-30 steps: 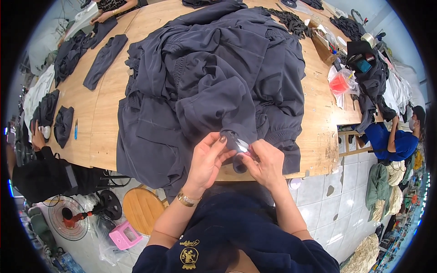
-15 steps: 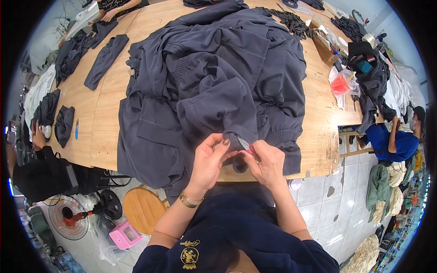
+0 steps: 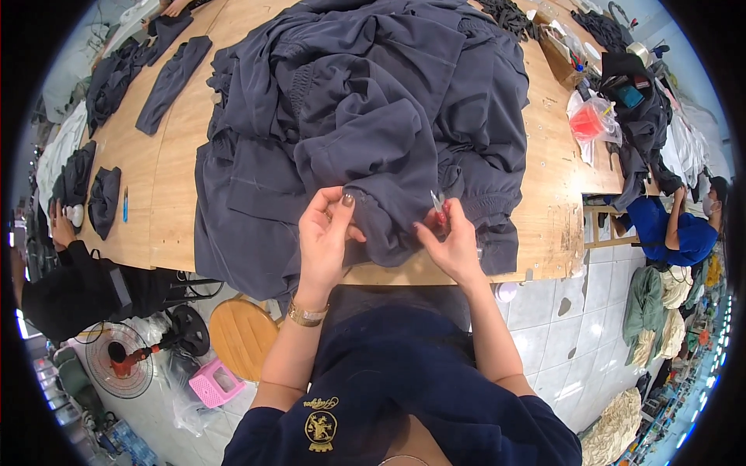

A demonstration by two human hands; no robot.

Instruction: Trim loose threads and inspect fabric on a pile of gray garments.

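the left hand [image 3: 326, 233] pinches a fold of the dark grey garment [image 3: 365, 132] at the near edge of the wooden counter [image 3: 175, 155], its fingers [image 3: 346, 203] closed narrow on the cloth with the thumb pressed against the fabric. the right hand [image 3: 451, 245], just to the 3 o'clock side of the left, holds a small thread snipper [image 3: 437, 203] between thumb and forefinger, its metal tip standing up at 12 o'clock from the fingers and touching the same fold of cloth. the two hands are near each other with a hanging flap of the garment between them. the garment lies in a big rumpled heap that covers the middle of the counter and drapes over its near edge toward the person's lap

at 10 o'clock from the hands lie smaller dark cloth pieces [image 3: 167, 78] on the counter, and a blue pen [image 3: 125, 203] near its 9 o'clock edge. at 2 o'clock sits a clear plastic bag with something red inside [image 3: 592, 120]. below the counter at 8 o'clock stand a round wooden stool [image 3: 242, 335], a pink basket [image 3: 216, 382] and a floor fan [image 3: 118, 359]. another person in a blue top [image 3: 668, 229] sits at 3 o'clock, well apart
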